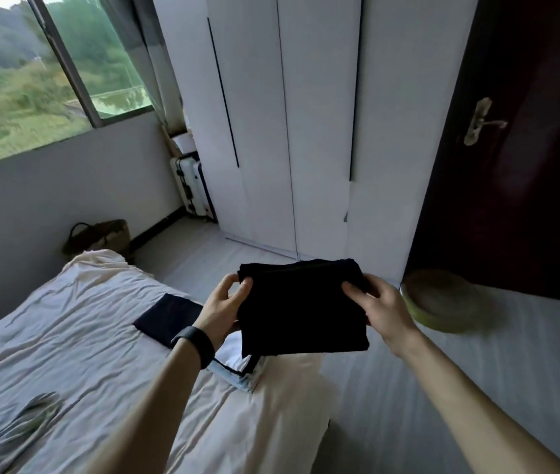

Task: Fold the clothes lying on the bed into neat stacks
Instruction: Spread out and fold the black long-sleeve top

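Garment [302,309], black and folded, held in air over bed [66,330] edge, pinched at each side by left hand [225,307] and right hand [383,311]. Risk: loose lower layers may slip open, undoing folds.

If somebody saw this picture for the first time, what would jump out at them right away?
The folded black garment held up mid-frame stands out first, the left hand gripping its left edge and the right hand its right edge, over the edge of the bed. Next come the big bright window at upper left and a folded dark navy garment lying flat on the bed beside the left wrist.
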The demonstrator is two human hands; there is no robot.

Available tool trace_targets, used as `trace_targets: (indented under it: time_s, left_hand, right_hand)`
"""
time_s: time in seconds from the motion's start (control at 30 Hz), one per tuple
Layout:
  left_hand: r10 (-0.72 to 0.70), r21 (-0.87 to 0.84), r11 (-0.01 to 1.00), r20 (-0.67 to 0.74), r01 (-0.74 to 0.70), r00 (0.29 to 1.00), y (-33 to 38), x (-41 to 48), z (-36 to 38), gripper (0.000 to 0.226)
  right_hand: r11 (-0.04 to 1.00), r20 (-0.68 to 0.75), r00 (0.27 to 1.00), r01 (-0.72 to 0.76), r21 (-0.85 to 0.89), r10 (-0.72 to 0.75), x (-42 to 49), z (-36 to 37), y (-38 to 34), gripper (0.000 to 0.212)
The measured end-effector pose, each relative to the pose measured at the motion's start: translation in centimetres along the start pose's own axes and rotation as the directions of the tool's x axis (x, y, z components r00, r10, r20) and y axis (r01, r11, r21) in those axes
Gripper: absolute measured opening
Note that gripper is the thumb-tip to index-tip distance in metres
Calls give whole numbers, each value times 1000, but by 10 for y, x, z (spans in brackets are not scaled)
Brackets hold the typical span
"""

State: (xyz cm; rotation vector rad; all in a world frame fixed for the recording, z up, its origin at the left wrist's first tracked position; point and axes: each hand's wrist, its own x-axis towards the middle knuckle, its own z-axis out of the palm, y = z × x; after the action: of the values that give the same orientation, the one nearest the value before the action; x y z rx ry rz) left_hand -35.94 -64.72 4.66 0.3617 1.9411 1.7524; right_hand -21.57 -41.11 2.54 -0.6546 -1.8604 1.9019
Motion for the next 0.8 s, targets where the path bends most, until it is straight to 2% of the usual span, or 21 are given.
trace_targets:
  time_s: [0.13, 0.33, 0.4, 0.6, 0.8]
  left_hand:
    - [7, -91, 996, 20, -5, 1000, -3, 66, 21, 21]
    - [-20, -262, 963, 138, 56, 990, 15, 175, 48, 42]
    - [-16, -271, 961, 146, 56, 989, 27, 211, 57, 42]
    - [-12, -274, 961, 91, 36, 996, 56, 301, 88, 29]
    - [27, -218, 976, -31, -33, 999, 66, 386, 111, 23]
  right_hand:
    - [991, 2, 997, 80, -109, -80, 71, -16, -12, 10]
    - [977, -25, 993, 106, -186, -113, 180, -36, -36, 17]
    - [970, -26, 992, 117, -211, -125, 217, -43, -46, 19]
    - [970, -62, 989, 118, -211, -133, 319, -62, -55, 15]
    - [960, 57, 988, 153, -234, -144, 430, -80, -52, 15]
